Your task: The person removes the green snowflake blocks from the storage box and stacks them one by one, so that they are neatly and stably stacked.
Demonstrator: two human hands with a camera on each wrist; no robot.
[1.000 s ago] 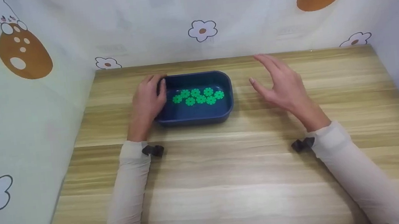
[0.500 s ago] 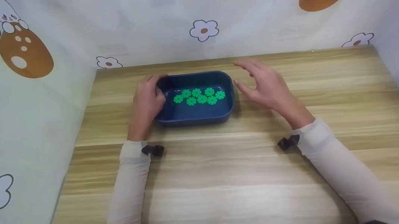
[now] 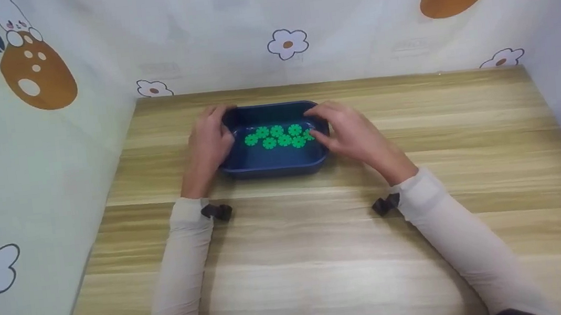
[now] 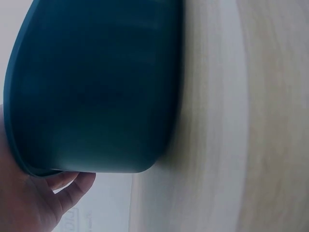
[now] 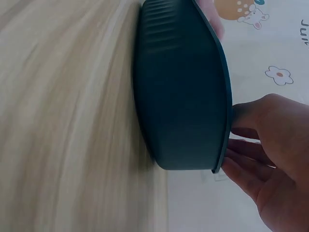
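Note:
A dark blue rectangular plastic tub (image 3: 276, 170) stands upright on the table, with several small green notched discs (image 3: 284, 140) spread over its floor. My left hand (image 3: 209, 143) holds the tub's left end, thumb over the inner side of the rim; in the left wrist view the fingers (image 4: 77, 189) show past the rim. My right hand (image 3: 354, 130) is at the opposite end, its loosely bent fingers and thumb reaching over the right rim. In the right wrist view that hand (image 5: 277, 159) lies against the rim (image 5: 227, 92); its fingertips are partly hidden.
The wood-grain table (image 3: 290, 241) extends toward me and to both sides of the tub. Behind it hangs a pale cloth (image 3: 224, 32) printed with flowers and orange fruit, and it continues along the left side. A black strap mount sits at each wrist.
My right hand has moved left from beside the tub until its fingers and thumb are over the right rim. My left hand stays at the left end; tub and discs have not visibly shifted.

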